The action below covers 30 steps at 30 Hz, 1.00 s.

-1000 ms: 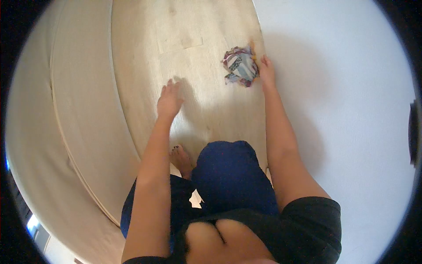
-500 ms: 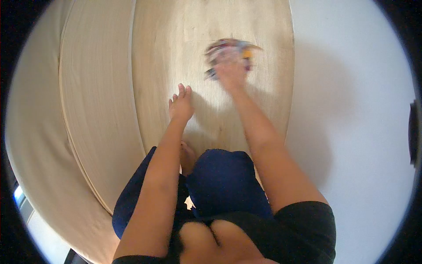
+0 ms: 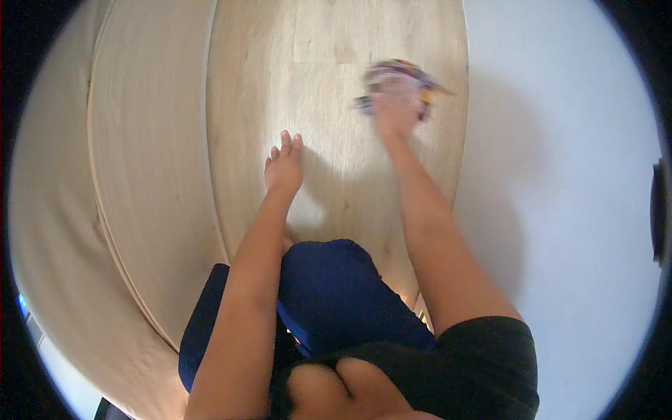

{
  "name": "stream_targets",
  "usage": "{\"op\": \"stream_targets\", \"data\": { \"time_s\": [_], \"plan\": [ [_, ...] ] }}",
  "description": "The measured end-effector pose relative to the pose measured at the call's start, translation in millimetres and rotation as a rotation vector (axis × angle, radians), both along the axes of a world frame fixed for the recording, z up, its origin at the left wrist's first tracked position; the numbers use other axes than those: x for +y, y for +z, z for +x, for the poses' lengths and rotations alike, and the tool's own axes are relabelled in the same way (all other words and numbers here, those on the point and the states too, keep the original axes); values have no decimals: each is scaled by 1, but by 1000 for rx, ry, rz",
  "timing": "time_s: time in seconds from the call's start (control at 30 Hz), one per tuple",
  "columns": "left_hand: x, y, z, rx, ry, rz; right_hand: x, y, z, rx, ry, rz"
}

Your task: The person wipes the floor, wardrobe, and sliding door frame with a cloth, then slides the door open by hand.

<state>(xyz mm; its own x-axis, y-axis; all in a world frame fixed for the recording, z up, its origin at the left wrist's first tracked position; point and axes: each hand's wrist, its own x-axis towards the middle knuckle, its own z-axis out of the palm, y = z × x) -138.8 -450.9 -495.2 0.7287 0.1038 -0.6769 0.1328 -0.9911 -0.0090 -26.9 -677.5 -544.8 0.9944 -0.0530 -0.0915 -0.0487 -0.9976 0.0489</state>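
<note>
A multicoloured cloth [image 3: 402, 72] is bunched under my right hand [image 3: 397, 108] on the light wood floor [image 3: 329, 91]. Both cloth and hand are smeared by motion, and the fingers are pressed onto the cloth. The cloth lies near the floor's right edge. My left hand [image 3: 284, 168] rests palm down on the floor, lower and to the left. Its fingers are stretched out and spread, with nothing in them.
To the right rises a white wall [image 3: 574, 210] bearing a dark object [image 3: 658, 213]. On the left runs a wooden panel [image 3: 150, 140] beside beige fabric [image 3: 52, 175]. My knees in dark blue trousers [image 3: 336, 287] are close below my hands.
My right hand has slid the cloth to the right, closer to the wall side. My left hand stays on nearly the same spot. My knee has shifted a little left.
</note>
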Motion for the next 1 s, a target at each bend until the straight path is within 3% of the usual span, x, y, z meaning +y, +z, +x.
{"op": "stream_targets", "data": {
  "time_s": [0.03,0.1,0.13,0.17,0.27,0.3,0.37,0.47,0.53,0.6,0.67,0.8,0.87,0.93,1.0],
  "plan": [
    [3,-3,1,-7,-29,-3,46,1,-10,167,117,-76],
    [14,-9,4,49,-39,10,70,6,-68,132,374,119],
    [15,-10,11,85,-47,36,64,4,-114,-96,506,394],
    [10,13,18,65,-83,89,43,-4,-148,-71,475,409],
    [18,-3,17,-4,-160,184,-39,15,-214,164,221,283],
    [16,-14,17,0,-161,169,-68,7,-214,84,153,208],
    [32,-29,21,-5,143,8,-90,-5,-197,-24,-4,137],
    [36,1,30,36,-95,60,-88,-16,-85,-235,-196,141],
    [41,-3,26,-8,-121,78,-63,-30,-27,-258,-227,12],
    [41,-6,18,-69,-128,92,-6,-14,-13,-191,-110,-60],
    [49,-6,24,-47,-142,70,58,-4,-46,-29,197,11],
    [72,8,40,-19,-73,-108,82,-1,-160,91,589,494],
    [98,1,40,-48,-29,-165,58,6,-153,231,576,349],
    [132,-5,30,-289,-82,-362,59,4,-126,122,381,93],
    [152,17,16,-234,32,-336,76,-17,-80,-78,173,108]
  ]
}}
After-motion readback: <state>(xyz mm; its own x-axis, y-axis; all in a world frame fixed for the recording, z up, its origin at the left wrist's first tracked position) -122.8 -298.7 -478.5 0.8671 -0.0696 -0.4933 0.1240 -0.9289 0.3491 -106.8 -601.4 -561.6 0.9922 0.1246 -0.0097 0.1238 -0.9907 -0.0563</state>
